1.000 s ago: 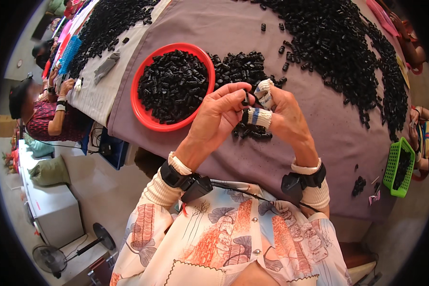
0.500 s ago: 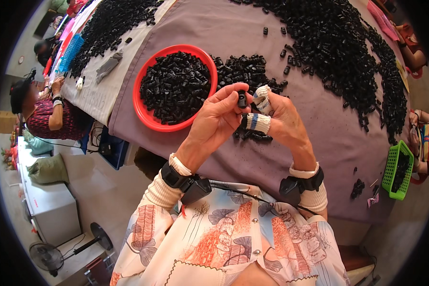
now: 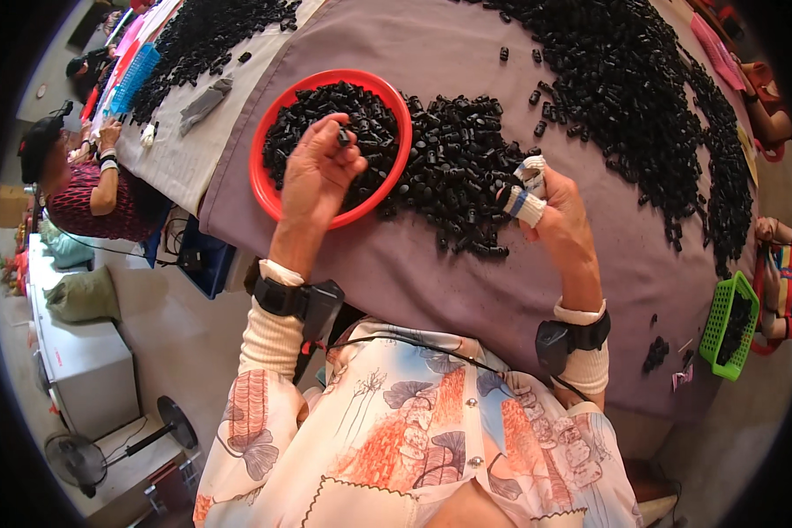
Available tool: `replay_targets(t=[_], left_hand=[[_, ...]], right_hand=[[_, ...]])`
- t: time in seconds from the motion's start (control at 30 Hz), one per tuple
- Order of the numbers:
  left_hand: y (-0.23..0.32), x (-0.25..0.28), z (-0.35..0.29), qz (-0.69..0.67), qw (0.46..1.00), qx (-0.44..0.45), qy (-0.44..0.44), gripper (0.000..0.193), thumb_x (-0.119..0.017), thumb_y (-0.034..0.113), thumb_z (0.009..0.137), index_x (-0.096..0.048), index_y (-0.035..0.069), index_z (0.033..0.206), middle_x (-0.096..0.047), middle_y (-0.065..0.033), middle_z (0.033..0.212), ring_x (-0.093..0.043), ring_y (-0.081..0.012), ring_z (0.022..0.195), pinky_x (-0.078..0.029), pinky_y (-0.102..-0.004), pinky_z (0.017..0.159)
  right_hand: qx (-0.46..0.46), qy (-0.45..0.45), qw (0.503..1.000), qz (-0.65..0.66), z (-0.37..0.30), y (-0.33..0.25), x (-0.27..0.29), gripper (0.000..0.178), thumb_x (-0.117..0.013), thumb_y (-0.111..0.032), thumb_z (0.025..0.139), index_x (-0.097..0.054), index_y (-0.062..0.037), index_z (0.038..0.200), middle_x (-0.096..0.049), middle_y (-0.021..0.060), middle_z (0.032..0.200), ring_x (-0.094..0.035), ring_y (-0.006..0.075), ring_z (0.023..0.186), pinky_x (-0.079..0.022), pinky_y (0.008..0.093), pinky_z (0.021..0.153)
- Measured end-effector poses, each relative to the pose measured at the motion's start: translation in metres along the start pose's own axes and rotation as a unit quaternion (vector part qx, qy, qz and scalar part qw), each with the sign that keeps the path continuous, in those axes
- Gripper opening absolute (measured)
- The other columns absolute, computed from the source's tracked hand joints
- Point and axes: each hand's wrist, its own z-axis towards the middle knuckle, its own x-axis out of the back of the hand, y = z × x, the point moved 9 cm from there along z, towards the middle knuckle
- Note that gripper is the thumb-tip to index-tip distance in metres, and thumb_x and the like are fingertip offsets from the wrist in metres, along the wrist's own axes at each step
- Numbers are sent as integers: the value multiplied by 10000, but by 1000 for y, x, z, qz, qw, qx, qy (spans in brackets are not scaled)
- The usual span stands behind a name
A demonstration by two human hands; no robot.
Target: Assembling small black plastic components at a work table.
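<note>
My left hand (image 3: 319, 172) is raised over the red basin (image 3: 260, 180), its fingertips pinching a small black plastic cylinder (image 3: 343, 137). The basin is filled with many such black parts (image 3: 293, 117). To the right, my right hand (image 3: 561, 207) has its fingers curled in, beside a loose pile of black parts (image 3: 453, 163) on the cloth. White knitted finger covers (image 3: 527, 207) with a blue stripe wrap its thumb and finger. Whatever lies between those fingers is too small and hidden to name.
A large heap of black parts (image 3: 625, 97) spreads over the purple tablecloth (image 3: 396, 282). At the right edge sits a green basket (image 3: 730, 326). A person (image 3: 88, 185) works at the left beside another heap, near a grey cloth (image 3: 205, 106). A fan (image 3: 77, 459) stands lower left.
My hands were together around the black cylinder; now they are apart. The left has moved left over the red basin with the cylinder, the right a little to the right.
</note>
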Motion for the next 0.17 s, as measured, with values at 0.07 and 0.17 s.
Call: replay_targets(t=[0.07,0.17], left_hand=[[21,13,1,245,966,-60,56,236,-544,173,908,-562,73,1122,-584,-39,864,-533,-103,746,-452,-268,674],[44,8,-4,545,814,-177,96,350,-582,184,886,-522,86,1216,-609,-16,941,-568,-126,811,-473,-259,740]], right_hand=[[-30,6,1000,6,0,9,5,164,-650,-158,808,-509,-90,759,-425,-50,499,-382,22,413,-286,194,379],[-40,15,999,6,-1,8,12,175,-652,-181,816,-512,-83,782,-446,-46,510,-386,33,413,-289,197,379]])
